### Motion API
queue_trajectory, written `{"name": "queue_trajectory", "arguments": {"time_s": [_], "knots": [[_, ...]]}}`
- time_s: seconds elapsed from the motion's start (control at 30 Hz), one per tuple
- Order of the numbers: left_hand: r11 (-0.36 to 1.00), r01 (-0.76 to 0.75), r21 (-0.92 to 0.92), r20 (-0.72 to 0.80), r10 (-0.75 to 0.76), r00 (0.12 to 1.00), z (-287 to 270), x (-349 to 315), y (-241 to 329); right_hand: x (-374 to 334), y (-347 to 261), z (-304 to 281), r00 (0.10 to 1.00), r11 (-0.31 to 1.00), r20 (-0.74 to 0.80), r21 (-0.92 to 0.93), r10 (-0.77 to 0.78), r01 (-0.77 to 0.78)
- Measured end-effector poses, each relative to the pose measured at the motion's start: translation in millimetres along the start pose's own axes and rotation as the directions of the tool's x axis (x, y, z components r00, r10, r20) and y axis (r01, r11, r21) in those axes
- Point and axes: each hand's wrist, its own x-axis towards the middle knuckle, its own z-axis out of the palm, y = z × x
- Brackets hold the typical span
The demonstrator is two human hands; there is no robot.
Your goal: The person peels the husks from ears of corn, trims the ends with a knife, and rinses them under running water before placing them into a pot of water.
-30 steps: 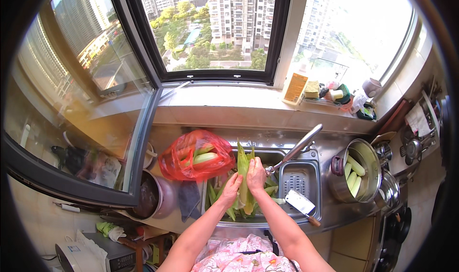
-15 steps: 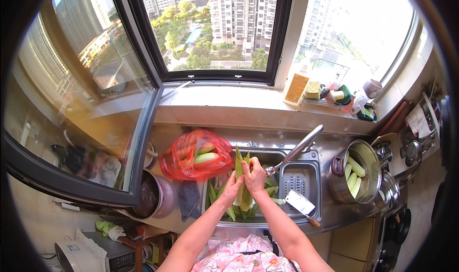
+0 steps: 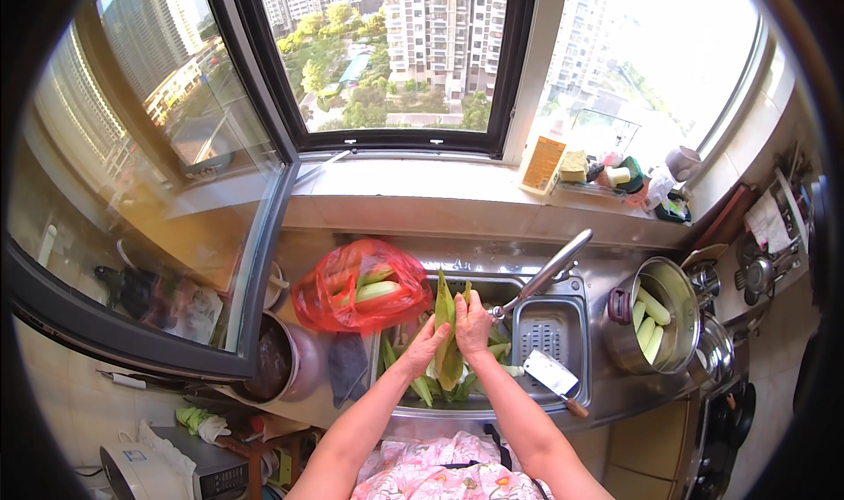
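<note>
Pointing lengthwise toward the window (image 3: 400, 139), the leafy corn (image 3: 449, 352) is grasped by left hand (image 3: 425, 347) and right hand (image 3: 473, 326).

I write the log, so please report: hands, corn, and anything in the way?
Left hand, right hand: both on corn ear. Ear above sink, green husk on it. Faucet close to right hand, seemingly not blocking.

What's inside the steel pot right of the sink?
Several pale green cobs lie in the steel pot. Anything beneath them is covered, so that can't be seen.
</note>
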Motion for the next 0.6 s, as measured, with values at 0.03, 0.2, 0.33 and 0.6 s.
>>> {"name": "queue_trajectory", "arguments": {"time_s": [0.03, 0.2, 0.33, 0.6], "knots": [[1.0, -0.011, 0.021, 0.009, 0.011, 1.0, 0, 2, 1, 1, -1, -3, 1.0, 0.998, 0.008, 0.053, 0.027, -0.027], [0.997, 0.035, 0.062, 0.022, -0.036, 0.999, -1, 6, 1, 5, -28, -21, 0.995, 0.994, 0.017, 0.046, -0.103, 0.102], [0.997, 0.06, 0.049, 0.016, -0.061, 0.998, 4, 5, -1, 7, -16, -12, 0.992, 0.989, -0.072, 0.104, -0.103, 0.11], [0.994, 0.066, -0.083, -0.022, -0.068, 0.997, 1, 2, -3, 5, -3, -5, 0.996, 0.992, -0.032, 0.093, 0.083, -0.08]]}}
